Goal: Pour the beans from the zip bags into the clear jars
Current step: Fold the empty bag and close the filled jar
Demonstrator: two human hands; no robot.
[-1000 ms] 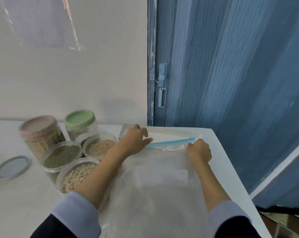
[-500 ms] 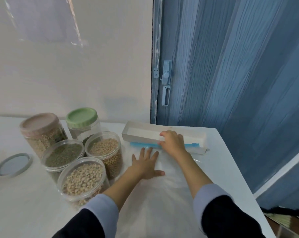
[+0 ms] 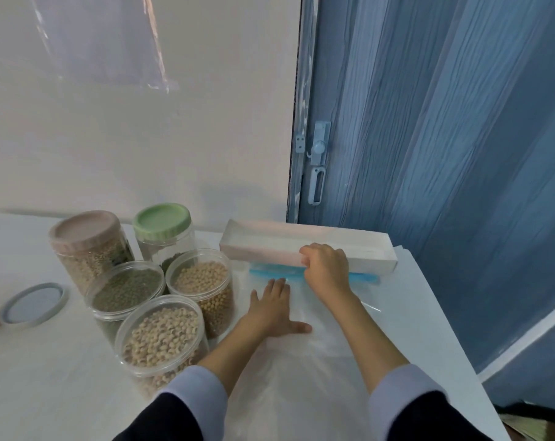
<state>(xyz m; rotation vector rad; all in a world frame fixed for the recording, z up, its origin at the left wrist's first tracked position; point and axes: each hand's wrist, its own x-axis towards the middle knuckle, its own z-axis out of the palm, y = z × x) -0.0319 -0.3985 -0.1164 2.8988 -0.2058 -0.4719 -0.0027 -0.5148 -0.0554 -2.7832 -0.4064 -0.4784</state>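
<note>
since a second ago my hands have laid the zip bag [image 3: 305, 361] flat, and since half a second ago little has shifted.
my left hand [image 3: 271, 310] lies spread, palm down, on the empty clear bag on the white table [image 3: 40, 377]; my right hand [image 3: 325, 270] curls over the bag's blue zip strip [image 3: 362, 276], right against the long white box [image 3: 301, 245]. just left stand three open jars [image 3: 161, 338] of beans, two lidded jars [image 3: 90, 246] behind them, and a loose grey lid [image 3: 32, 303] farther left.
</note>
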